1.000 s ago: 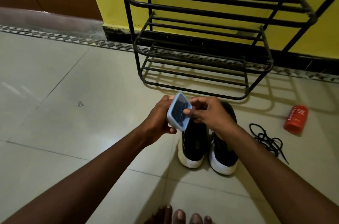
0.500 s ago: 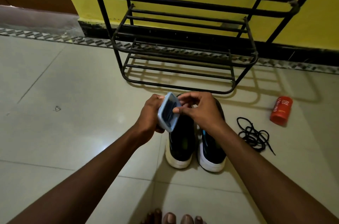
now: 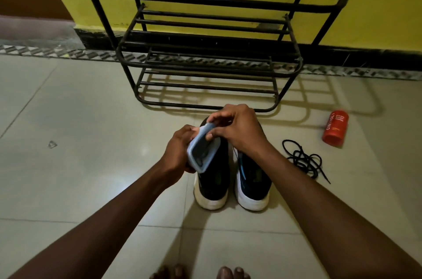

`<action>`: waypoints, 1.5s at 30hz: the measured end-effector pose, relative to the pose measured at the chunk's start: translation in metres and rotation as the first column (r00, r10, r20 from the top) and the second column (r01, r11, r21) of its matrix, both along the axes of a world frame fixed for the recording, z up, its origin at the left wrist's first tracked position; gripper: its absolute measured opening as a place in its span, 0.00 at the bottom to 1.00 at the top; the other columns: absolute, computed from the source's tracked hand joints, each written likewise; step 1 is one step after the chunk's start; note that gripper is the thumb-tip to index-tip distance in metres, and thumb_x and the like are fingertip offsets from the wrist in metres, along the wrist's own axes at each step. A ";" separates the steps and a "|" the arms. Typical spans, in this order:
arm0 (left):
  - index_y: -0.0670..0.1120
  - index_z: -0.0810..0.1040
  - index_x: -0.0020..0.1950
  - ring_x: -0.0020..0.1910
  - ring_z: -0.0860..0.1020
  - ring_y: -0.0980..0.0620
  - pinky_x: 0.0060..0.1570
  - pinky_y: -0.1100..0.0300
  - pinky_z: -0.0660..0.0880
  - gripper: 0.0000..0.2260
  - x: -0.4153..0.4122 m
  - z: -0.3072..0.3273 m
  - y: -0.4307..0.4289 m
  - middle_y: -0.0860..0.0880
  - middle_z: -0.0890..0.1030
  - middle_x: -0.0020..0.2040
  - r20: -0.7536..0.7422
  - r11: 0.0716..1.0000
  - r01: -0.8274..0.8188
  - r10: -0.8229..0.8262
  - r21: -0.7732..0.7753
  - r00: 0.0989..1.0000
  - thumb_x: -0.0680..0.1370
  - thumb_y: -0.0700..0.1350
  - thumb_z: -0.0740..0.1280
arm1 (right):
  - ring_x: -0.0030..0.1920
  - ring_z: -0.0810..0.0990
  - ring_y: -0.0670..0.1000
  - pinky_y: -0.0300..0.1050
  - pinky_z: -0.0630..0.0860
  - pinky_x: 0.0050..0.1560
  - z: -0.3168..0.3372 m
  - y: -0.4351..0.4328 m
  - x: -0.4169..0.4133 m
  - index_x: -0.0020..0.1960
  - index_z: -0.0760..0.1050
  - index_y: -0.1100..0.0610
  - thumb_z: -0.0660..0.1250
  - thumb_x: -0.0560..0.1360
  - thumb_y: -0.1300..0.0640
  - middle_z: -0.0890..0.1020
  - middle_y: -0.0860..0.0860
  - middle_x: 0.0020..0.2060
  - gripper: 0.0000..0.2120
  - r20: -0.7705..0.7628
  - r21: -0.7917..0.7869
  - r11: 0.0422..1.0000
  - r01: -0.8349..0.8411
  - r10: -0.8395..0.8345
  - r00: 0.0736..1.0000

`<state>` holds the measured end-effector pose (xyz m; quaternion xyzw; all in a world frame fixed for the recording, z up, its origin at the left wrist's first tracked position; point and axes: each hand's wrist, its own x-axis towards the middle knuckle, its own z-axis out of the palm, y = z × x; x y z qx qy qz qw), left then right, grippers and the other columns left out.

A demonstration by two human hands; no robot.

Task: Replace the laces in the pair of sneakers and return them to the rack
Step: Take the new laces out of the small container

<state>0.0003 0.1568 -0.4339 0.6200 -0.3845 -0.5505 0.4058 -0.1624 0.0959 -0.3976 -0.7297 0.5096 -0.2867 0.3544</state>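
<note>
Two black sneakers with white soles stand side by side on the tiled floor, heels toward me: the left sneaker [image 3: 212, 180] and the right sneaker [image 3: 253, 182]. Above them my left hand [image 3: 178, 151] grips a small clear box with a blue rim [image 3: 201, 151], dark laces showing inside. My right hand [image 3: 237, 130] pinches the box's upper edge with fingers and thumb. A loose black lace [image 3: 303, 160] lies in a tangle on the floor to the right of the sneakers. The black metal shoe rack [image 3: 205, 50] stands just behind, against the yellow wall.
An orange-red canister [image 3: 335, 128] lies on the floor to the right, beyond the loose lace. A small scrap [image 3: 52, 144] sits on the tiles at the left. My bare toes [image 3: 201, 273] show at the bottom edge.
The box has tilted more upright and my right hand has shifted up onto its top edge. The view has drifted, so the rack and sneakers sit differently in frame.
</note>
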 end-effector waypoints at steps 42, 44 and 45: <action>0.47 0.80 0.53 0.31 0.80 0.47 0.28 0.60 0.72 0.09 0.134 -0.072 0.043 0.46 0.83 0.37 -0.258 0.732 -0.630 0.681 0.258 0.686 0.82 0.50 0.63 | 0.53 0.75 0.63 0.53 0.68 0.38 -0.115 0.083 0.135 0.63 0.71 0.63 0.67 0.69 0.75 0.69 0.61 0.63 0.24 -0.794 0.086 0.735 -0.673 0.458 0.399; 0.46 0.80 0.55 0.32 0.80 0.46 0.28 0.60 0.72 0.11 0.134 -0.072 0.043 0.45 0.83 0.39 -0.262 0.730 -0.631 0.684 0.263 0.681 0.81 0.51 0.63 | 0.56 0.75 0.62 0.53 0.69 0.41 -0.108 0.081 0.137 0.64 0.72 0.62 0.69 0.70 0.72 0.68 0.61 0.64 0.23 -0.771 0.128 0.742 -0.659 0.492 0.404; 0.45 0.80 0.57 0.33 0.80 0.46 0.28 0.60 0.72 0.12 0.133 -0.071 0.043 0.45 0.83 0.40 -0.259 0.733 -0.629 0.680 0.260 0.685 0.81 0.51 0.63 | 0.56 0.75 0.62 0.52 0.69 0.42 -0.104 0.079 0.136 0.63 0.73 0.61 0.70 0.71 0.70 0.68 0.60 0.64 0.22 -0.758 0.154 0.743 -0.651 0.511 0.405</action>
